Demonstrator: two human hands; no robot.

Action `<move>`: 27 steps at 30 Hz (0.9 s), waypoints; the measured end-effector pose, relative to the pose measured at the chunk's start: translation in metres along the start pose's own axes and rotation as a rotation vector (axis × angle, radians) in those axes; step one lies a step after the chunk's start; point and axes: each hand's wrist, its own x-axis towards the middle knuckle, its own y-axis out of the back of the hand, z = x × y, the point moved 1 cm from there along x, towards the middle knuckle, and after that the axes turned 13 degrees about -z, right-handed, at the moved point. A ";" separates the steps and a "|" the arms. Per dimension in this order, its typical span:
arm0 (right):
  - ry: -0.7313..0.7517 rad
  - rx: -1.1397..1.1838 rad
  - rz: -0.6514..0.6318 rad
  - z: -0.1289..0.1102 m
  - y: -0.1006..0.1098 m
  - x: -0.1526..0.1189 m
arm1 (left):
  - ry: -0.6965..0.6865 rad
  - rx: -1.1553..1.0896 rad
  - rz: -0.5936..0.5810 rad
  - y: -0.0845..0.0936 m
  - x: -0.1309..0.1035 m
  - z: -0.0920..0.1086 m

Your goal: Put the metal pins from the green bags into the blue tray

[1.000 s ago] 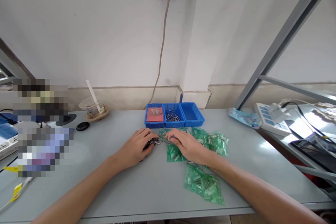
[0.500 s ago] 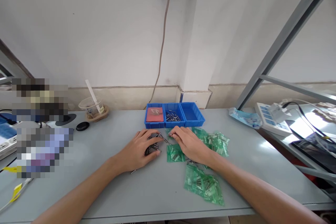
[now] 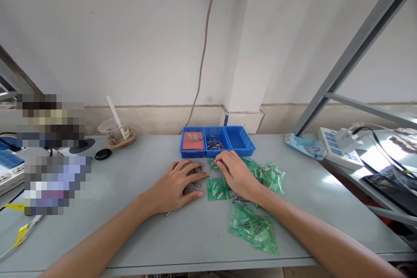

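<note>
Left hand (image 3: 176,184) flat, fingers spread over loose metal pins (image 3: 194,173), just in front of blue tray (image 3: 216,153). Right hand (image 3: 236,176) fingertips pinched together, can't tell on what, near tray's front edge. Risk: pins small, round, shiny, so one careless sweep probably rolls them under green bags (image 3: 252,228).

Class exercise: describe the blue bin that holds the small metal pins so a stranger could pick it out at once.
Find the grey table against the white wall. At its back edge, just beyond the right hand, three blue bins sit side by side. The middle bin is the one: it holds dark metal pins, while its left neighbour has a pink pad and its right neighbour shows only blue.
</note>
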 end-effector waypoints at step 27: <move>-0.105 -0.081 0.134 0.007 0.001 0.003 | 0.096 0.001 0.122 -0.007 0.002 -0.007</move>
